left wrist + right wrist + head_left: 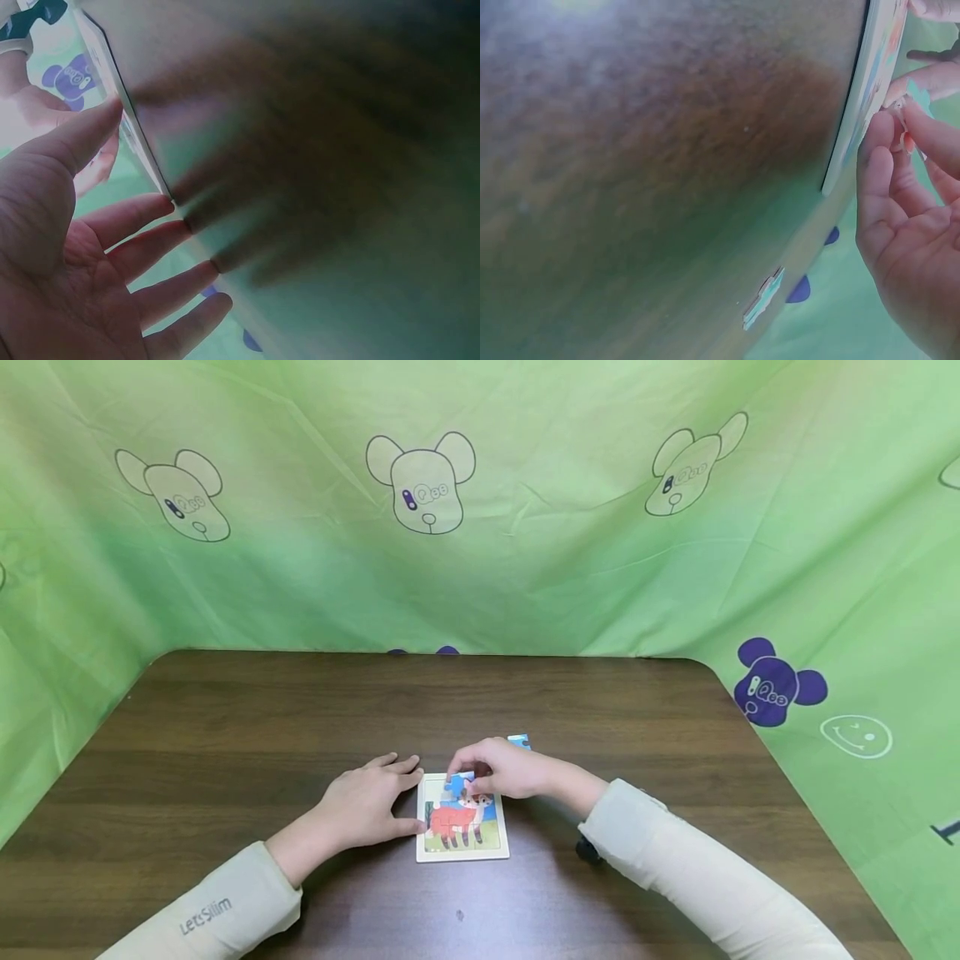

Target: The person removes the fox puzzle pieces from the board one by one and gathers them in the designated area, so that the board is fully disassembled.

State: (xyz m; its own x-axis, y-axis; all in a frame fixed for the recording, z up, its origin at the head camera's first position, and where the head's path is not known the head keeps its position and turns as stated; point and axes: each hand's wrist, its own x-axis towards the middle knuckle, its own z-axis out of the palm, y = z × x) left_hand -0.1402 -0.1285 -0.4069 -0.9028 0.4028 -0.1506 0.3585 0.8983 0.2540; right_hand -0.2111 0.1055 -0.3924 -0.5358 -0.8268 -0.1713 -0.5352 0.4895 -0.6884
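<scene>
We note the right hand [510, 767] pinching a puzzle piece [457, 785], the puzzle board [462, 857] beneath that grip, the left hand [366, 803] loosely spread against its edge, and advise aligning before pressing

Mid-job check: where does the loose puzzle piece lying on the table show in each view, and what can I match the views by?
Head: the loose piece is right of center, just above the right hand.
Left wrist: not visible.
Right wrist: the loose piece is near the bottom, right of center.
Shared landmark: the pale puzzle frame, upper left in left wrist, upper right in right wrist.
</scene>
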